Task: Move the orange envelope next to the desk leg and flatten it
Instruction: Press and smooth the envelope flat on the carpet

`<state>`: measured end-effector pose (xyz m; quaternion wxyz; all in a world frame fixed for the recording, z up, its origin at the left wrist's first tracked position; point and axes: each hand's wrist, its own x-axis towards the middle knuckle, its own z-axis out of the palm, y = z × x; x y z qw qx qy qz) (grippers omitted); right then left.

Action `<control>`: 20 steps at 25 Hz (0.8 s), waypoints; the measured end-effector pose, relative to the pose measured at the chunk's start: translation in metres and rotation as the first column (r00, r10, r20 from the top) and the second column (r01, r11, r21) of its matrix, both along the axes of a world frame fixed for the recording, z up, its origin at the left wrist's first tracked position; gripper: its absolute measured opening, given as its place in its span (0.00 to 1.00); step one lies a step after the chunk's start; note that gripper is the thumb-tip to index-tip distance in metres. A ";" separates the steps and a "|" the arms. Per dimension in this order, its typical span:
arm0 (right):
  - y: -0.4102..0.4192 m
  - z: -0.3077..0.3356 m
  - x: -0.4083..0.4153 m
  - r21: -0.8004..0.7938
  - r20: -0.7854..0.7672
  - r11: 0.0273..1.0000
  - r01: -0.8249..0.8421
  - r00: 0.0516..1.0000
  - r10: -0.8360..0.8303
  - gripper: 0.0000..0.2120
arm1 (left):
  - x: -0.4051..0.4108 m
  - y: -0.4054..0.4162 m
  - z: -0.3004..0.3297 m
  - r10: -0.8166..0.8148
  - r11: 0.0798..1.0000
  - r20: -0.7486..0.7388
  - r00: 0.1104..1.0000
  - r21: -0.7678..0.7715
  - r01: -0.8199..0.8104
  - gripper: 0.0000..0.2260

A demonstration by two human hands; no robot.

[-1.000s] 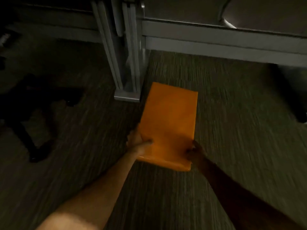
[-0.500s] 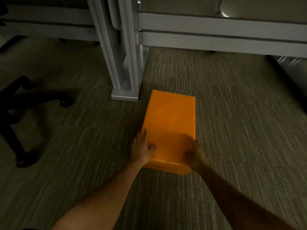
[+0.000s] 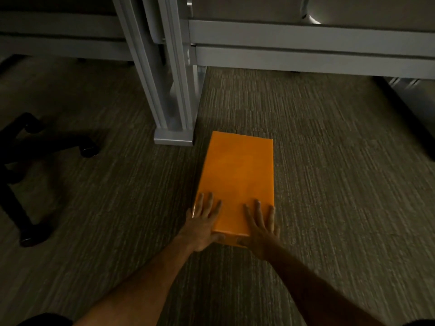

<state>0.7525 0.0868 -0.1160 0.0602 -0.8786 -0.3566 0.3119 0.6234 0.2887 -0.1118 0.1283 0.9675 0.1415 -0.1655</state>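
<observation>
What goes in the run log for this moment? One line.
orange envelope on carpet beside desk leg | left hand, right hand flat on near end | flattening

Office: carpet (image 3: 329, 184), desk leg (image 3: 174, 90), swivel-chair base (image 3: 28, 147).

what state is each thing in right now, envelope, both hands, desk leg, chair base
orange envelope: lying on the carpet, just right of the desk leg's foot
left hand: open, fingers spread flat on the envelope's near left corner
right hand: open, fingers spread flat on the near right corner
desk leg: upright, foot on the carpet
chair base: standing on its castors, off to the left
</observation>
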 end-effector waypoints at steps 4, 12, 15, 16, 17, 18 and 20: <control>0.011 -0.003 0.018 0.009 0.023 1.000 -0.009 1.000 0.009 0.55 | 0.015 0.011 -0.003 -0.006 1.000 0.012 1.000 0.030 0.006 0.49; 0.038 -0.003 0.057 0.030 0.067 0.999 -0.028 0.997 0.025 0.57 | 0.052 0.035 -0.004 0.025 0.999 0.030 0.999 -0.029 -0.024 0.48; 0.051 -0.003 0.074 0.032 0.075 0.999 -0.041 0.996 0.038 0.58 | 0.067 0.048 -0.010 0.034 0.999 0.052 0.998 -0.036 -0.032 0.49; 0.056 -0.003 0.081 0.029 0.082 0.999 -0.045 0.996 0.043 0.59 | 0.074 0.053 -0.013 0.041 0.999 0.065 0.997 -0.034 -0.039 0.49; 0.061 -0.003 0.087 0.026 0.089 0.999 -0.046 0.995 0.044 0.59 | 0.080 0.057 -0.015 0.052 0.998 0.080 0.995 -0.035 -0.049 0.50; 0.067 -0.003 0.094 0.023 0.097 0.999 -0.048 0.994 0.045 0.60 | 0.086 0.062 -0.018 0.061 0.998 0.096 0.994 -0.035 -0.058 0.50; 0.077 -0.004 0.107 0.018 0.113 0.998 -0.058 0.992 0.055 0.60 | 0.099 0.072 -0.023 0.070 0.997 0.120 0.990 -0.025 -0.067 0.50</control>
